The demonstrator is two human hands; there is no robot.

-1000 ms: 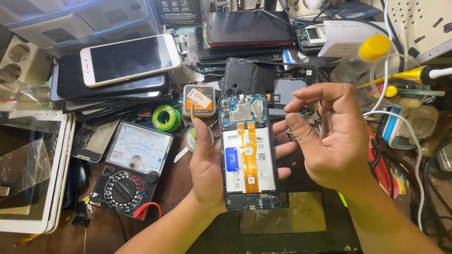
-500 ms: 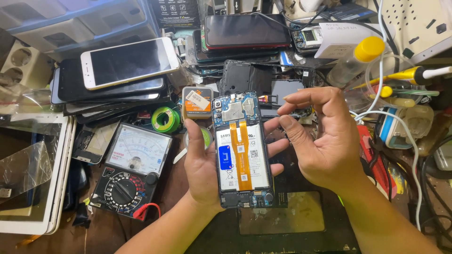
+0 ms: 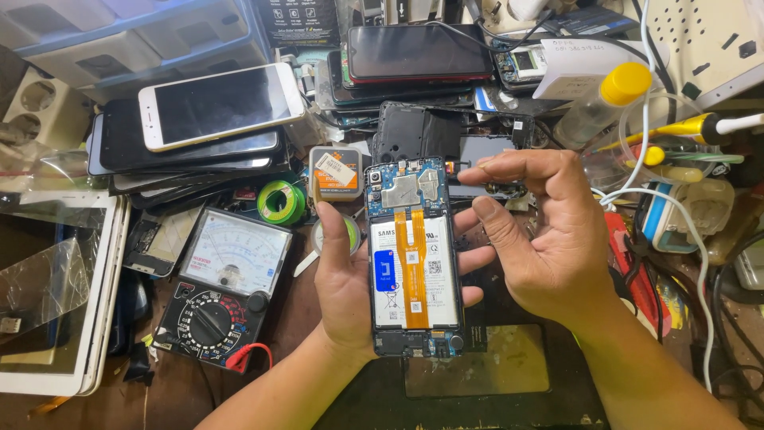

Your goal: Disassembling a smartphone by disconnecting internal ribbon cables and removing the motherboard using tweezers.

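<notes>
Right hand (image 3: pixel 549 239) raised slightly, left hand (image 3: pixel 346 279) cradling backless phone (image 3: pixel 414 255), orange ribbon exposed

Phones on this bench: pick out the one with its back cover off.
The opened black smartphone in the left hand, white battery and orange flex cable exposed. The stacked phones, like the white-framed smartphone, lie closed, screens up.

Workbench (image 3: pixel 263 374) w/ multimeter (image 3: pixel 219 295), stacked phones (image 3: pixel 191 135), solder spool (image 3: pixel 281 201).

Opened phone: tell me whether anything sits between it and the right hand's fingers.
Nothing visible does. The left hand holds the opened phone back-side up, and the right hand hovers just right of its upper end, fingers curled near the circuit board with only open air between them.
</notes>
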